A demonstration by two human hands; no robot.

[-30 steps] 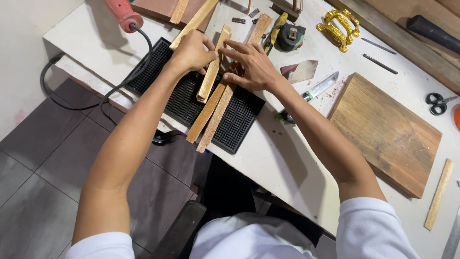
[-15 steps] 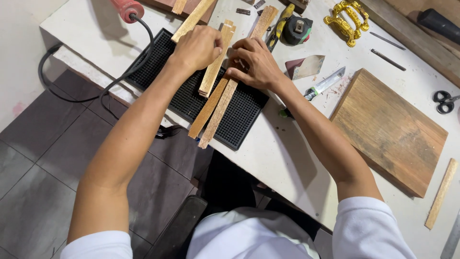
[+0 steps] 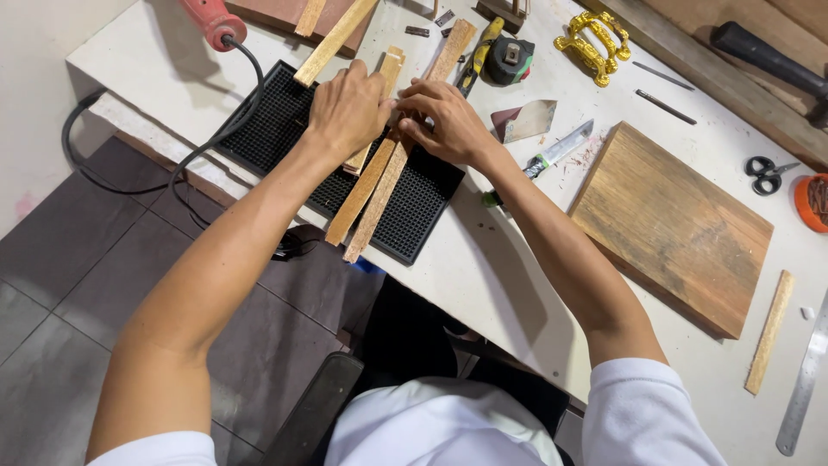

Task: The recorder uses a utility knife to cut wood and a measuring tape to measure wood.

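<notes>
**Strips pinned on the mat, both hands down**

While both hands press on them, the wooden strips lie side by side on the black rubber mat, running diagonally from near-left to far-right, near ends poking past the mat's near edge. Left hand sits palm-down over the far part of the strips, fingers closed over them, looks like it's keeping them flat and aligned. Right hand is right beside it, fingertips curled and pinching at a strip edge; what exactly is between the fingers I can't tell. Grid mat probably stops the wood sliding.

Outward: another loose strip lies across the mat's far edge. Red power tool far left, its black cord looping off the surface's left edge. Right of the hands: tape measure, sandpaper scrap, knife. Further right a wooden board, scissors, gold clamp. White surface carries it all.
</notes>
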